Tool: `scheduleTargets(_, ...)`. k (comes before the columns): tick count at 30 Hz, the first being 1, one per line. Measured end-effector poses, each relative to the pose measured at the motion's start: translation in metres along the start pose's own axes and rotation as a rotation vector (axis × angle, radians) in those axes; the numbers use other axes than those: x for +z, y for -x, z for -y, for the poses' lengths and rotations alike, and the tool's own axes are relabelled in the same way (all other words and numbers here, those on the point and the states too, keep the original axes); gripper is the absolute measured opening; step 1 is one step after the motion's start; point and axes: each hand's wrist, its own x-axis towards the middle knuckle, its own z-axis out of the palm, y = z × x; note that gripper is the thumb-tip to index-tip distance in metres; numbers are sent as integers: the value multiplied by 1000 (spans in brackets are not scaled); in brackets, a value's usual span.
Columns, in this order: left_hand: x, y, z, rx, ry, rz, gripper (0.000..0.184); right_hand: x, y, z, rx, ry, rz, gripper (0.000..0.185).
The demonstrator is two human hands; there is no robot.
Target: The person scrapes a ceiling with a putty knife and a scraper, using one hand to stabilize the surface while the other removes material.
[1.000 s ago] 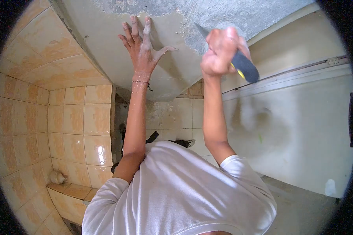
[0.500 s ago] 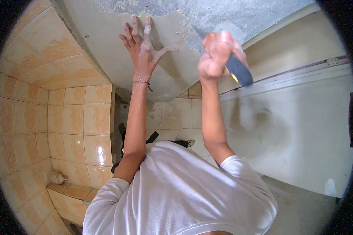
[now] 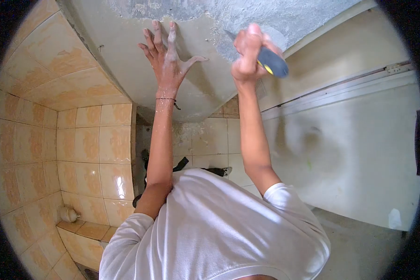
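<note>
My left hand [image 3: 167, 63] lies spread on the painted wall [image 3: 126, 60], fingers apart and dusted with white powder. My right hand [image 3: 248, 56] is wrapped round the dark grey and yellow handle of a scraper [image 3: 276, 64]. Only a dark corner of its blade shows past my fingers, at the rough grey patch [image 3: 196, 10] where the paint is off. Motion blurs this hand a little, and most of the blade is hidden behind it.
Beige patterned tiles [image 3: 88, 154] cover the wall on the left, with a small round pot [image 3: 69, 214] on a tiled ledge. A pale door-like panel [image 3: 354, 154] stands on the right. Debris lies on the tiled floor [image 3: 210, 135] below.
My right hand and the scraper have shifted slightly up and left, and the handle's angle has changed a little. My left hand keeps its place on the wall.
</note>
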Motion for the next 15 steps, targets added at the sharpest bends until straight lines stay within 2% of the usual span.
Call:
scheduleTargets(1,-1,1,-2,0,2,2,127,-5,-3,10,63,-143,21,47)
scheduleTargets(5,-2,1,-2,-2,3,5,127,-10,2,1,101,-163,-35,34)
scheduleTargets(7,1,4,0,3,8,7,126,-4,14,-20,296,-156,96,35)
scheduleTargets(8,3,3,2,4,4,0,126,-5,17,-18,292,-156,96,35)
scheduleTargets(10,1,1,-1,7,-26,-1,128,2,9,12,211,-277,-11,46)
scheduleTargets(12,-3,1,-2,6,-54,12,130,8,4,14,212,-310,-49,46)
scheduleTargets(14,-3,2,-1,6,-39,16,131,18,6,-10,22,-173,-83,46)
scheduleTargets(15,-1,3,-1,8,-32,21,131,15,7,-6,218,-258,22,44)
